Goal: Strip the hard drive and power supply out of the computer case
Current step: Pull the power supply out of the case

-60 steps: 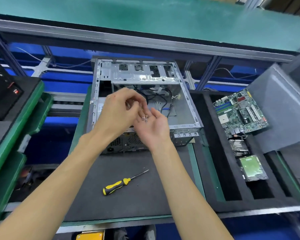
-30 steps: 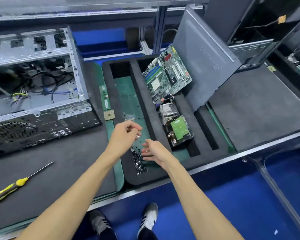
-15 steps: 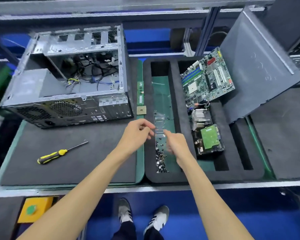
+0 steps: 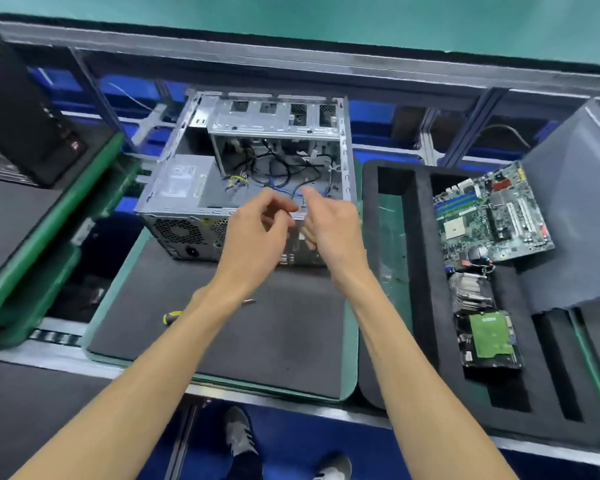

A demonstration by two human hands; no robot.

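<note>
Now reach for the power supply [image 4: 184,181], seated in the near-left corner of the computer case [image 4: 278,133] on the desk [image 4: 274,334]. Hard drive [image 4: 490,336] already out, lying in the foam tray [image 4: 420,271] at right. Left hand [image 4: 257,237] and right hand [image 4: 329,230] hover at the case's near edge, fingers loosely curled, each grip released, holding nothing. Best free the loose cables [image 4: 278,171] first, then slide the unit clear. Screwdriver [image 4: 174,317] lies close.

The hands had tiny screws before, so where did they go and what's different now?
Both hands dropped the screws in the foam tray and swung back to the computer case. The left hand and right hand now hover there empty. The screwdriver, motherboard and hard drive stayed put.
</note>
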